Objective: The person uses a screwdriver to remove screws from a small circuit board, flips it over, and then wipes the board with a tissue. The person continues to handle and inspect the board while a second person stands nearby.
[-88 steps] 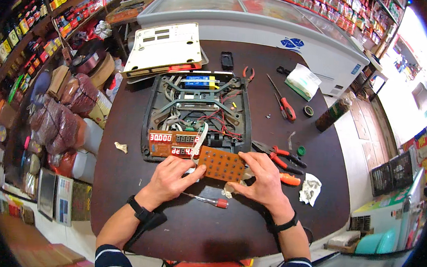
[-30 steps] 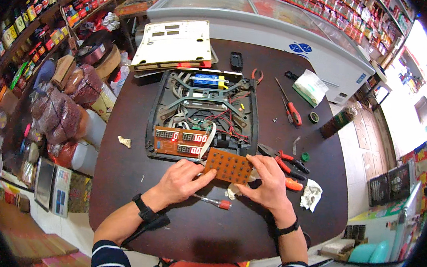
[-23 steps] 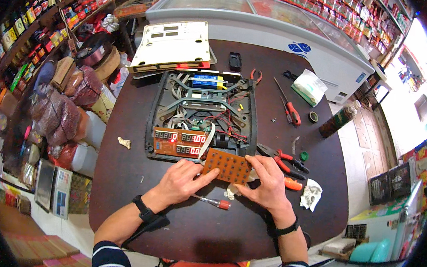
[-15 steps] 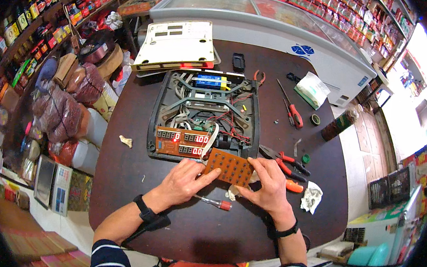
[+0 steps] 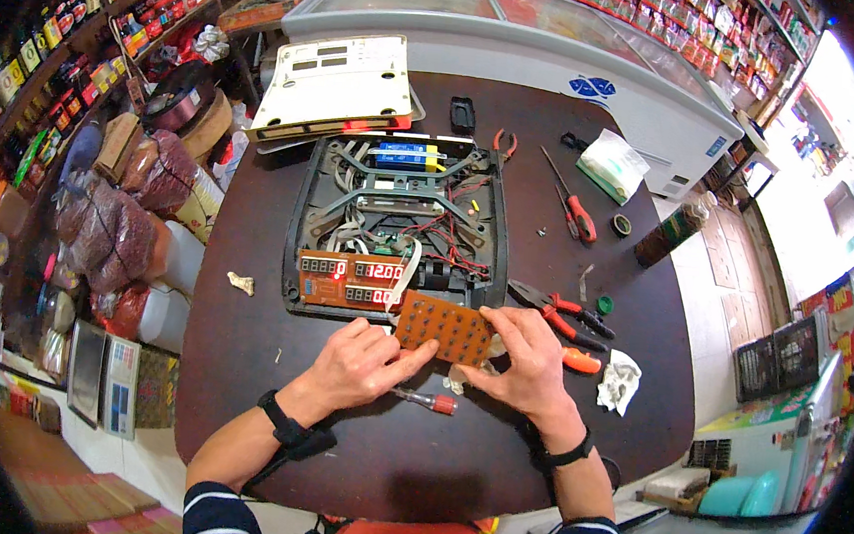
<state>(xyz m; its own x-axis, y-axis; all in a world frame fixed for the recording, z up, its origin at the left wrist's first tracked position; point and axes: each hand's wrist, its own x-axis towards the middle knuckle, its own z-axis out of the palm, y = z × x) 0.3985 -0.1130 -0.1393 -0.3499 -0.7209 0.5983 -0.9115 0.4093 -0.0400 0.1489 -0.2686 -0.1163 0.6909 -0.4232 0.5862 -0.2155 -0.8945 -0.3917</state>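
My left hand (image 5: 357,365) and my right hand (image 5: 522,365) hold an orange circuit board with rows of small black buttons (image 5: 455,322); my left thumb presses on its lower edge area, and my right fingers grip its right end. A white ribbon cable (image 5: 407,270) runs beside it to an opened dark device housing (image 5: 297,219) with wires, metal brackets and a blue battery (image 5: 406,156). At the housing's front an orange display board (image 5: 326,279) shows lit red digits. A red-handled screwdriver (image 5: 436,402) lies just below my hands, partly hidden by my left hand.
A white cover (image 5: 336,79) lies at the back left of the dark table (image 5: 236,403). Pliers (image 5: 564,313), another screwdriver (image 5: 579,219), a tape roll (image 5: 619,224), a bottle (image 5: 670,236) and crumpled tissue (image 5: 619,381) lie rightward. A chest freezer (image 5: 513,68) stands behind.
The lit digits on the display board have changed. My left thumb has shifted rightward along the button board, which both hands still hold. The whole view has shifted slightly.
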